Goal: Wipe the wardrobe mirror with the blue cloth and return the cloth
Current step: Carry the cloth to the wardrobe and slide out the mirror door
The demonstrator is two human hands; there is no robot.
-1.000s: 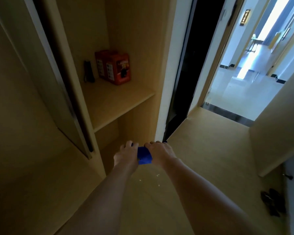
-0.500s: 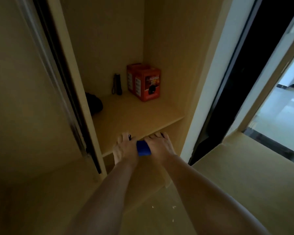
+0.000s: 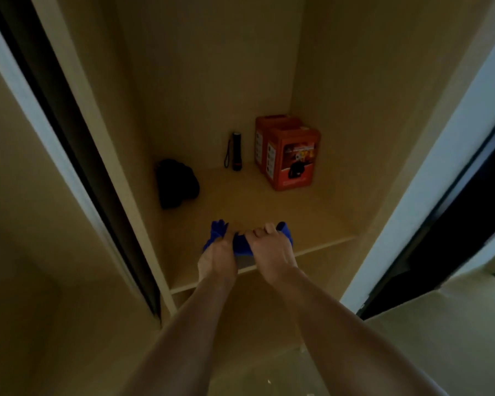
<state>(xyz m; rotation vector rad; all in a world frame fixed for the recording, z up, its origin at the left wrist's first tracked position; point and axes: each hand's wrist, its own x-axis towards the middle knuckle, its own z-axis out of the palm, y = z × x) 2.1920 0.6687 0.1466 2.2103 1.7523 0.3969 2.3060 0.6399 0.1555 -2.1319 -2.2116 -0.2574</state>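
Dim wardrobe shelf (image 3: pixel 269 212) holds a torch (image 3: pixel 236 151) and red boxes (image 3: pixel 290 161). Both hands, left (image 3: pixel 216 260) and right (image 3: pixel 270 252), pinch the cloth (image 3: pixel 242 247) at its front edge, probably returning it; next, let go.

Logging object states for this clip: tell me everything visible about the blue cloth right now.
The blue cloth is a vivid royal blue, soft and fabric-like, bunched rather than flat. It sits at the front of the wooden shelf, stretched between the left hand and the right hand, both gripping it. One crumpled end sticks up past the left fingers, another curls beyond the right fingers. Whether it rests on the shelf is unclear.
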